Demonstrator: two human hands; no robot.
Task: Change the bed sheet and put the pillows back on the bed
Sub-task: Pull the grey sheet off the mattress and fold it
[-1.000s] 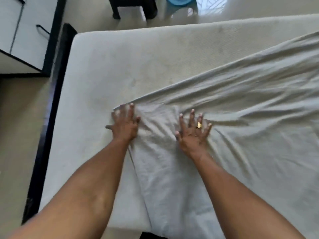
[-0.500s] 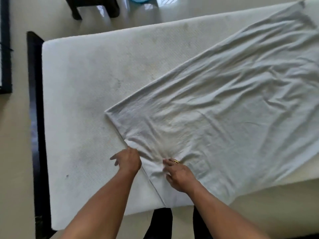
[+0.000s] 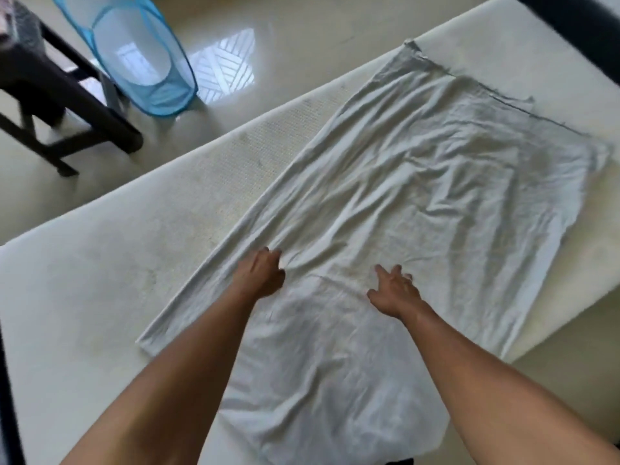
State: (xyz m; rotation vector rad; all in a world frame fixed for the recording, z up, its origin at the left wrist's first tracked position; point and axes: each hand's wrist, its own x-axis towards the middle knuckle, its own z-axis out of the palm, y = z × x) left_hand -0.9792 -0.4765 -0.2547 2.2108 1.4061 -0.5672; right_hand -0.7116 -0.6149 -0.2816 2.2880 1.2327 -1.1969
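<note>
A wrinkled white sheet (image 3: 419,182) lies folded in a long strip slantwise across the bare cream mattress (image 3: 100,270). My left hand (image 3: 260,273) rests on the sheet near its left fold, fingers bent down into the cloth. My right hand (image 3: 394,288) lies flat on the sheet a little to the right, fingers spread. No pillows are in view.
A blue mesh laundry basket (image 3: 141,58) stands on the glossy floor beyond the mattress. A dark stool (image 3: 50,105) stands at the far left. The dark bed frame (image 3: 8,397) runs along the left edge. Bare mattress shows on both sides of the sheet.
The view has swung right, bringing the sheet's far end and the basket into sight. Both hands have moved from the sheet's corner further along it and now rest wider apart.
</note>
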